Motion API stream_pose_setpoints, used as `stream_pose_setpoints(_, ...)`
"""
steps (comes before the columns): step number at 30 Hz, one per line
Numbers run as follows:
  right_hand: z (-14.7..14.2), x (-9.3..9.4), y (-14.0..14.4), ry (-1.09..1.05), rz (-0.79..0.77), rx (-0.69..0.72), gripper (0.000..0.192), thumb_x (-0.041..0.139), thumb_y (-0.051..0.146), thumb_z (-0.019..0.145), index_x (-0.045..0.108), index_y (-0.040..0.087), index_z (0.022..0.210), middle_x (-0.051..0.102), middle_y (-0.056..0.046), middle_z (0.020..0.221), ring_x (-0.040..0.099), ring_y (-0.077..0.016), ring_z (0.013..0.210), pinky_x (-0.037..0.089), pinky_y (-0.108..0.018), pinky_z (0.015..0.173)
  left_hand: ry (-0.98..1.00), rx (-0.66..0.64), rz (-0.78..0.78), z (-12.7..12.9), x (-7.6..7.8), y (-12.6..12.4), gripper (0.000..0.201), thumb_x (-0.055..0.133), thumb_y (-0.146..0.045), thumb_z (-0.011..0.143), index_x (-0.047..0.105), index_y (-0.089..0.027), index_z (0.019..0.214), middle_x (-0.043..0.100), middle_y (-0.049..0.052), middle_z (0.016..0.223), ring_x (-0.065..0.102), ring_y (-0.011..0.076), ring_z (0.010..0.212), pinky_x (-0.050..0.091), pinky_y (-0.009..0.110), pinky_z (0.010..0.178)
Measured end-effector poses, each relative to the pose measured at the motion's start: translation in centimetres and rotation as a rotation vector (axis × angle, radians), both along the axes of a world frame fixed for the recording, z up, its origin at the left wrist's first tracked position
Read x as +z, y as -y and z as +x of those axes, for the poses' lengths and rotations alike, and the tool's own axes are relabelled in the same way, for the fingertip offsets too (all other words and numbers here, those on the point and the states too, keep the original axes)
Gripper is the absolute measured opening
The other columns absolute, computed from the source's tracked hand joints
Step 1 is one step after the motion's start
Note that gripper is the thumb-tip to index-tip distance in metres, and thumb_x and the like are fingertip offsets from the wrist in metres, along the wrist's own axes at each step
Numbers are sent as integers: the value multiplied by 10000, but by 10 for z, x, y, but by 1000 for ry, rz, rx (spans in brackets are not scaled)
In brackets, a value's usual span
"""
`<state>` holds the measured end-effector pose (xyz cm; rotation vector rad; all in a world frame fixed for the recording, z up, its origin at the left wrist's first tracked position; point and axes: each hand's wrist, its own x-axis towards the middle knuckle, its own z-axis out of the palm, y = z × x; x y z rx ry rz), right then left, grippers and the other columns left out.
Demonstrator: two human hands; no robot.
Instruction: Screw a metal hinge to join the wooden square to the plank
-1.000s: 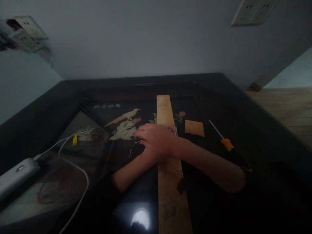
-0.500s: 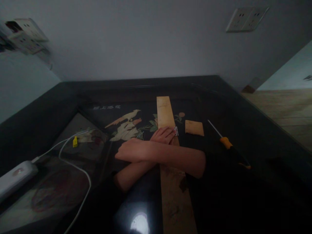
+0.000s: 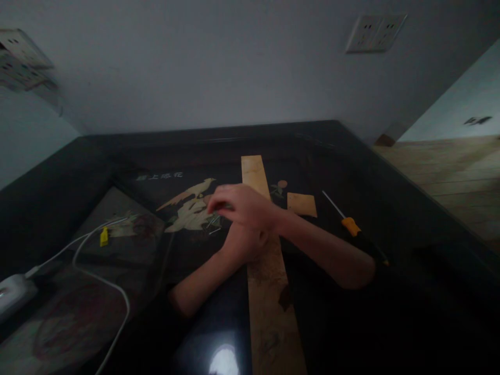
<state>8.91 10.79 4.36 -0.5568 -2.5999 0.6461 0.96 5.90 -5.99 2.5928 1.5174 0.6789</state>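
While the white charger (image 3: 10,291) and its cable (image 3: 97,260) with a yellow tag (image 3: 103,237) lie at the far left of the dark bench (image 3: 390,208), small metal pins (image 3: 213,225) sit loose on the bird picture (image 3: 187,205). Just right of them the left hand (image 3: 244,245) rests flat on the long wooden strip (image 3: 269,302), probably to keep it from sliding. Crossing above it, the right hand (image 3: 244,205) hovers over the pins with fingers curled; whether it pinches one I cannot tell. Further right lie a small wooden piece (image 3: 301,204) and an orange-handled screwdriver (image 3: 351,226), within reach
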Motion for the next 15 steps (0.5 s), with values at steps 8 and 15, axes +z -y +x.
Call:
stream_pose_setpoints(8,97,-26,-34,-239,-330,-564,120,667,207,772,730,150,858,731,-53,836,659,-159,739,515,-276,697,-20,-71,32,3,14,1,389,473,-181,923,567,-148,1299,604,81,1333,502,245,1266,413,426,1090)
stream_pose_setpoints(15,93,-61,-29,-174,-251,-569,98,652,138,790,711,148,868,733,-54,840,682,-155,777,505,-255,719,-60,-37,-43,3,18,4,391,445,-204,942,546,-187,1319,589,67,1359,487,259,1290,325,545,1127)
